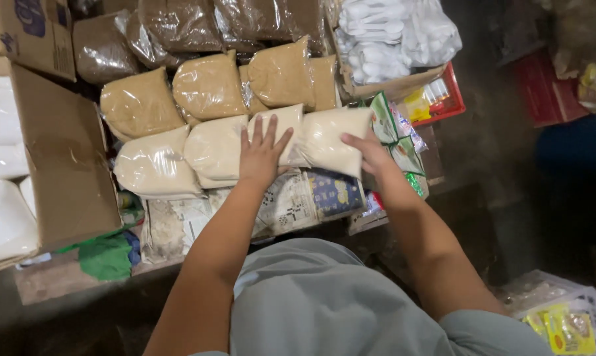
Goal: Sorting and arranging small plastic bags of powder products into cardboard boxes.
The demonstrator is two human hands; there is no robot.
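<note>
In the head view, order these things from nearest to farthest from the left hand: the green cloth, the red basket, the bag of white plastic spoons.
From the left hand:
1. Green cloth, lower left, on the shelf edge.
2. Red basket, to the right, behind the bags.
3. Bag of white plastic spoons, top right.
The last two are nearly equal.

My left hand (261,155) covers much of the pale bag (286,132) beneath it, and my right hand (370,153) hides the near corner of the next pale bag (331,137). The cardboard box (67,151) runs off the left edge, and the dark brown bags (179,26) are cut off along the top. The yellow packets (565,329) in the crate at lower right are too blurred for me to identify.
</note>
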